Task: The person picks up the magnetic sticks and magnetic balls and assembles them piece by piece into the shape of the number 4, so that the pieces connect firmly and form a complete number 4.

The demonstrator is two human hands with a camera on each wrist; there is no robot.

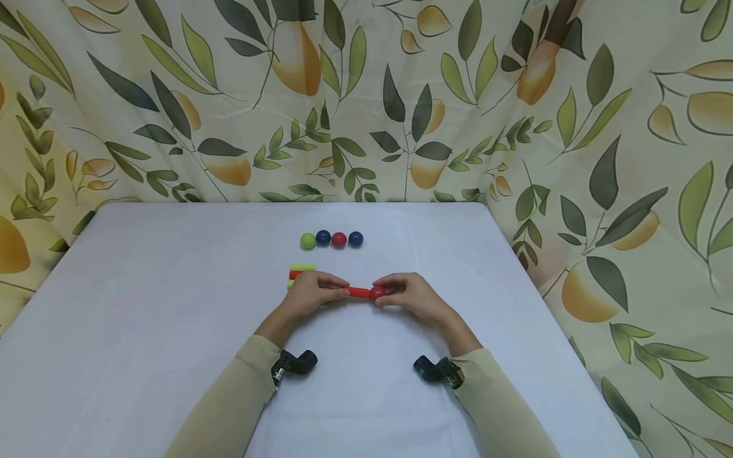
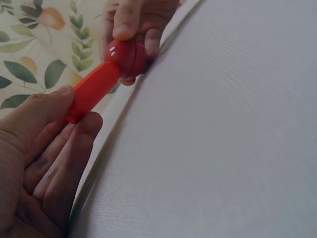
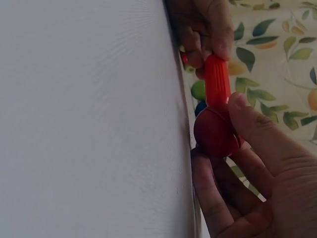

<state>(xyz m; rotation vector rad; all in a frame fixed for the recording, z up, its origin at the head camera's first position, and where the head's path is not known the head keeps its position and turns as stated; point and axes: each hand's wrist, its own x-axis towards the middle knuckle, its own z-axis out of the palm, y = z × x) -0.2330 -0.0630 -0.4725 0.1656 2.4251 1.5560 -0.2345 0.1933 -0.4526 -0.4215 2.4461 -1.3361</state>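
Observation:
My left hand (image 1: pixel 312 292) pinches one end of a ridged red plastic rod (image 2: pixel 94 89) between thumb and fingers. The other end of the rod meets a shiny dark red ball (image 3: pixel 217 133) with a seam around it; whether it is fixed in the ball I cannot tell. Thumb and fingertips of my right hand (image 1: pixel 415 296) hold that ball. Rod and ball form one line between the two hands, over the middle of the table. Close behind the left hand lie several yellow-green and red rods (image 1: pixel 302 268), partly hidden by it.
At the back of the white table (image 1: pixel 172 286) several balls stand in a row: a green ball (image 1: pixel 308 240), a blue ball (image 1: pixel 323 238), a red ball (image 1: pixel 339 240) and another blue ball (image 1: pixel 356 239). A leaf-patterned curtain (image 1: pixel 366 127) hangs behind.

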